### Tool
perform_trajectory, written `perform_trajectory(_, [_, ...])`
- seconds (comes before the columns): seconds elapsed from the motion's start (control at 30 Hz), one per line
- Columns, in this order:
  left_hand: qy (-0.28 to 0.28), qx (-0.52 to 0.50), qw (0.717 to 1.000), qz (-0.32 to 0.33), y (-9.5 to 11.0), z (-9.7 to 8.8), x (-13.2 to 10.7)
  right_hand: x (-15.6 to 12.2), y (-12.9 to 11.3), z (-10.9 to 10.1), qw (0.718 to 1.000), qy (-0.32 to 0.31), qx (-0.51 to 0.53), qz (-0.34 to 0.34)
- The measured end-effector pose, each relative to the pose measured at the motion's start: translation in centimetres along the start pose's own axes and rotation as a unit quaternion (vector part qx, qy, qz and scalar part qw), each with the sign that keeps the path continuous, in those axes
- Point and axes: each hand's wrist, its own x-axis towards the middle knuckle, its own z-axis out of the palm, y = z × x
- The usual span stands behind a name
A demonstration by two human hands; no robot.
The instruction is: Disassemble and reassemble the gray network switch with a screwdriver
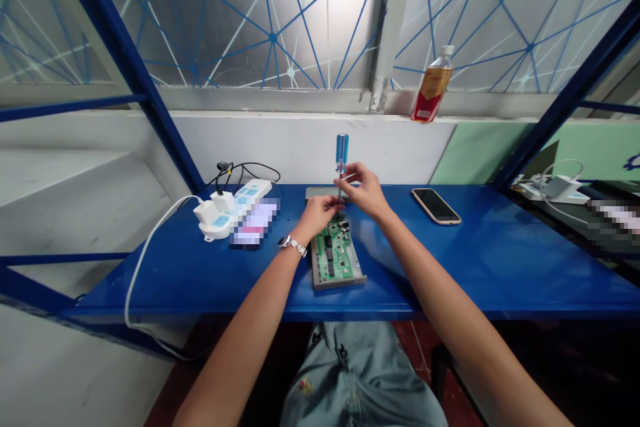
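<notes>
A screwdriver [342, 147] with a clear blue handle stands upright over the far part of a green circuit board [343, 257]. My right hand [367, 190] is closed on it, thumb and fingers pinching the metal shaft below the handle. My left hand [323, 211], with a metal-band watch [293, 244] on the wrist, reaches over the board's far left part. Its fingertips come together beside the shaft's lower end; what they pinch there is hidden. The board sits in a shallow grey metal case [340, 285]. The screwdriver's tip is hidden by the fingers.
On the blue table [240, 287], a white power strip [250, 195] with plugs and cables lies left, beside a phone with a blurred screen [256, 223]. Another phone [436, 206] lies right. A flat grey piece [320, 192] lies behind the case. A bottle [433, 85] stands on the ledge.
</notes>
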Motion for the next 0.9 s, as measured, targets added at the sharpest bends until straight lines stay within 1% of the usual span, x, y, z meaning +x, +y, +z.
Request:
perform_trajectory(0.1, [0.01, -0.014, 1.0, -0.01, 0.23, 0.02, -0.12, -0.38, 0.48, -0.24, 0.999, -0.016, -0.043, 0.004])
perform_trajectory(0.27, [0.032, -0.002, 0.999, -0.022, 0.36, 0.14, -0.19, -0.71, 0.53, -0.18, 0.998, -0.016, -0.051, 0.021])
perform_trajectory(0.4, [0.037, 0.017, 0.999, -0.023, 0.43, 0.05, -0.24, -0.83, 0.42, -0.09, 0.998, -0.027, -0.052, 0.028])
perform_trajectory(0.47, [0.024, 0.024, 0.999, -0.018, 0.42, -0.11, -0.23, -0.91, 0.36, -0.12, 0.998, -0.036, -0.035, 0.032])
perform_trajectory(0.57, [-0.015, 0.02, 1.0, -0.009, 0.32, -0.38, -0.14, -1.01, 0.3, -0.16, 0.998, -0.042, -0.017, 0.034])
perform_trajectory(0.7, [-0.05, -0.018, 0.999, 0.009, 0.24, -0.57, 0.0, -0.99, 0.5, -0.09, 0.998, -0.049, -0.006, 0.029])
perform_trajectory(0.8, [-0.049, -0.035, 0.998, 0.004, 0.35, -0.57, 0.01, -0.93, 0.73, 0.03, 0.998, -0.05, -0.002, 0.031])
perform_trajectory(0.9, [-0.022, -0.017, 1.0, -0.004, 0.51, -0.52, -0.05, -0.97, 0.76, 0.12, 0.999, -0.043, -0.008, 0.025])
